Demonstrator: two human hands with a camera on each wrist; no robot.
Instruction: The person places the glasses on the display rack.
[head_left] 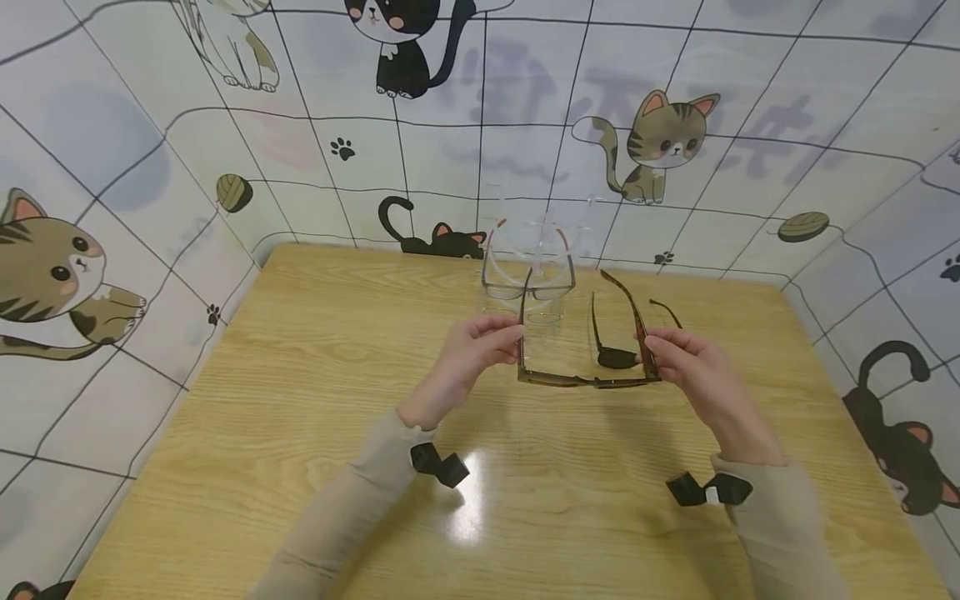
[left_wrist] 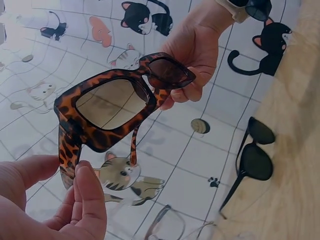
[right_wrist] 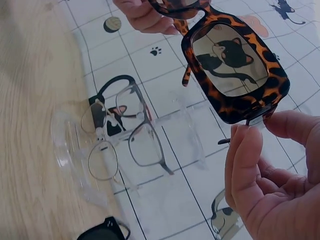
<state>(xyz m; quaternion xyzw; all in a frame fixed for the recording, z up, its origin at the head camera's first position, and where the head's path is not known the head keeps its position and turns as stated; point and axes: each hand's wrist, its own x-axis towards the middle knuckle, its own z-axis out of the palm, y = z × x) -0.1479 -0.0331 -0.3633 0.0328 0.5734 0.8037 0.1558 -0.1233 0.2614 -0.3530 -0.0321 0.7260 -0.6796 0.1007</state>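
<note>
Tortoiseshell sunglasses (left_wrist: 94,139) with tinted lenses are held up in the air between both hands, temples unfolded and pointing away in the head view. My left hand (head_left: 480,343) pinches the left temple between thumb and fingers. On the other side, my right hand (head_left: 693,367) pinches the right temple close to the hinge. Both lenses and the front frame show in the left wrist view; in the right wrist view the top edge cuts off part of the front. Black sunglasses (head_left: 617,357) lie on the table behind the held pair, partly hidden by it.
Behind the hands, a clear display stand (right_wrist: 62,150) holds grey-framed eyeglasses (head_left: 528,292) and, lower, thin gold-rimmed glasses (right_wrist: 89,159). The wooden table (head_left: 315,358) ends against a cat-patterned backdrop (head_left: 300,150) at the back and sides.
</note>
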